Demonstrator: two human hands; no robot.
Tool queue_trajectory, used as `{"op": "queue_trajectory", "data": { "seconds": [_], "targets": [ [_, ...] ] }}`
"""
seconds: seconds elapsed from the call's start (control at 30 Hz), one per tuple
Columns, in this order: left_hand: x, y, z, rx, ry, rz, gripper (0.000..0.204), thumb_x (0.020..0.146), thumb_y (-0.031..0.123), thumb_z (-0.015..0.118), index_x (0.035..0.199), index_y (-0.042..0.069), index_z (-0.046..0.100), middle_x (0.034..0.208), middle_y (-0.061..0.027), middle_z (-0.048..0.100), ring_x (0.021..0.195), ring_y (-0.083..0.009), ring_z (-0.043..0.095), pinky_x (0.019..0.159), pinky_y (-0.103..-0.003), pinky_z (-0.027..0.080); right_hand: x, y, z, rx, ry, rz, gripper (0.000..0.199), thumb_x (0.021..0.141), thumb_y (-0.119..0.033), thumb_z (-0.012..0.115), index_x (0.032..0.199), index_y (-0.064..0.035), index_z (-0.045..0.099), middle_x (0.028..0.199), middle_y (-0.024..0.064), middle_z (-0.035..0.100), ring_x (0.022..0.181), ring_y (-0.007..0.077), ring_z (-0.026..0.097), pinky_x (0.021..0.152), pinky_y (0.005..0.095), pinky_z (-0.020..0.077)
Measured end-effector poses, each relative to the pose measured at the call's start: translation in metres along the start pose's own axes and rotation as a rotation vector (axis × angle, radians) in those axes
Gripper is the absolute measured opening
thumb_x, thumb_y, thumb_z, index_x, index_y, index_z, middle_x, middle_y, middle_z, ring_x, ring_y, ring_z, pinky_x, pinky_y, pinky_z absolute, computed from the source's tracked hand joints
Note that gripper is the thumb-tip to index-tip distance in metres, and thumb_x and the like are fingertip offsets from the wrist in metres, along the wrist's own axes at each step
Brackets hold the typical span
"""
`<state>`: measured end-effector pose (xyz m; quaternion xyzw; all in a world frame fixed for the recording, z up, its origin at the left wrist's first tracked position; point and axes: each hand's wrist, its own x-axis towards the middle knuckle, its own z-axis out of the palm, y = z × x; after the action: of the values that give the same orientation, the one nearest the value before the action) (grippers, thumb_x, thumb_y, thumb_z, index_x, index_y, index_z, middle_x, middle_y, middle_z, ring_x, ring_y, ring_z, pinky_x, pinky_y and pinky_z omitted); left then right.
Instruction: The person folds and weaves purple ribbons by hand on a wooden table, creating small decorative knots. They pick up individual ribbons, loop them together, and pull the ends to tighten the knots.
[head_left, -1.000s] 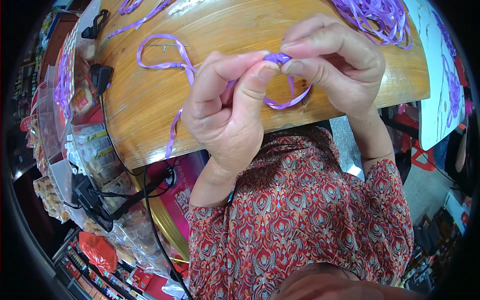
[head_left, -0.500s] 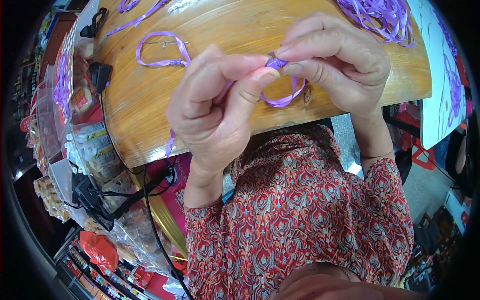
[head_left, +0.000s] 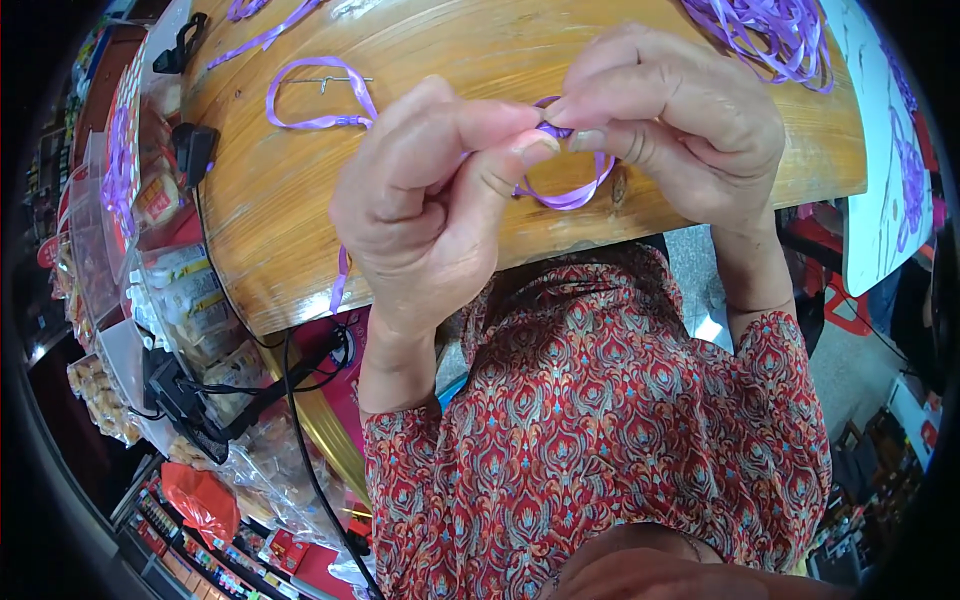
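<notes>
A purple ribbon (head_left: pixel 572 204) is pinched between both hands, its loop hanging over the wooden table. My left hand (head_left: pixel 430 190) grips the ribbon's bunched part between thumb and index finger. Close against it, my right hand (head_left: pixel 680 125) pinches the same part from the other side, the fingertips nearly touching. The exact shape of the bunched part is mostly hidden by the fingers. A ribbon tail (head_left: pixel 341 280) hangs past my left wrist at the table's front edge. Left of my left hand lies another purple ribbon loop (head_left: pixel 300 124), with a thin metal hook tool (head_left: pixel 325 80) across it.
The wooden table (head_left: pixel 250 200) spans the view's upper half. A heap of purple ribbons (head_left: pixel 770 40) lies at its far right, beside a white marbled board (head_left: pixel 880 200). Packaged goods (head_left: pixel 185 290) and a black cable (head_left: pixel 300 420) are on the left, with a red bag (head_left: pixel 200 500) below.
Both hands keep their pinch on the ribbon, with only small finger shifts. The hanging loop appears rounder, and its upper part now shows above the fingertips.
</notes>
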<state>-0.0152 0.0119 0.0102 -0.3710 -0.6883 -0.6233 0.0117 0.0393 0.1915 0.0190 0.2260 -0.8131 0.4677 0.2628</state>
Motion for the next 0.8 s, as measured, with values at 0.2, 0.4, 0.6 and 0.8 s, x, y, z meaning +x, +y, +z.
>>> {"op": "queue_trajectory", "data": {
  "seconds": [0.2, 0.4, 0.6, 0.8],
  "targets": [
    [-0.006, -0.014, 0.017, -0.182, 0.133, -0.002, 0.014, 0.074, -0.007, 0.069, 0.085, 0.0, 0.065, 0.063, 0.0039, 0.045, 0.053, -0.0028, 0.035, 0.047, -0.019, 0.024, -0.002, 0.001, 0.002, 0.037, 0.057, 0.045, 0.015, 0.069, 0.001, 0.069, 0.084, 0.0039, 0.066, 0.08, 0.0136, 0.063, 0.072, 0.0209, 0.061, 0.06, 0.0277, 0.0476],
    [-0.003, -0.008, 0.027, -0.35, 0.259, -0.122, 0.011, 0.077, -0.004, 0.067, 0.087, 0.0, 0.065, 0.067, 0.0035, 0.049, 0.055, -0.0008, 0.037, 0.048, -0.017, 0.026, -0.005, 0.002, 0.003, 0.096, 0.133, 0.107, 0.019, 0.069, 0.002, 0.07, 0.087, 0.0053, 0.065, 0.083, 0.0146, 0.064, 0.076, 0.0219, 0.061, 0.066, 0.0275, 0.0488],
    [0.003, -0.011, 0.019, -0.061, 0.167, 0.126, 0.015, 0.073, -0.002, 0.071, 0.087, 0.0, 0.066, 0.065, 0.0012, 0.05, 0.055, -0.0046, 0.039, 0.048, -0.019, 0.028, -0.007, 0.006, 0.002, 0.136, 0.183, 0.071, 0.025, 0.069, 0.003, 0.07, 0.092, 0.0068, 0.063, 0.085, 0.015, 0.064, 0.078, 0.0223, 0.062, 0.069, 0.0271, 0.0489],
    [-0.001, 0.001, 0.012, 0.182, 0.139, 0.157, 0.022, 0.066, -0.002, 0.075, 0.087, 0.002, 0.067, 0.061, 0.0003, 0.046, 0.054, -0.0104, 0.039, 0.048, -0.022, 0.028, -0.004, 0.003, -0.002, 0.045, 0.081, 0.008, 0.023, 0.067, 0.003, 0.07, 0.09, 0.0036, 0.066, 0.084, 0.0137, 0.065, 0.078, 0.0213, 0.062, 0.067, 0.0261, 0.0488]
  ]
}}
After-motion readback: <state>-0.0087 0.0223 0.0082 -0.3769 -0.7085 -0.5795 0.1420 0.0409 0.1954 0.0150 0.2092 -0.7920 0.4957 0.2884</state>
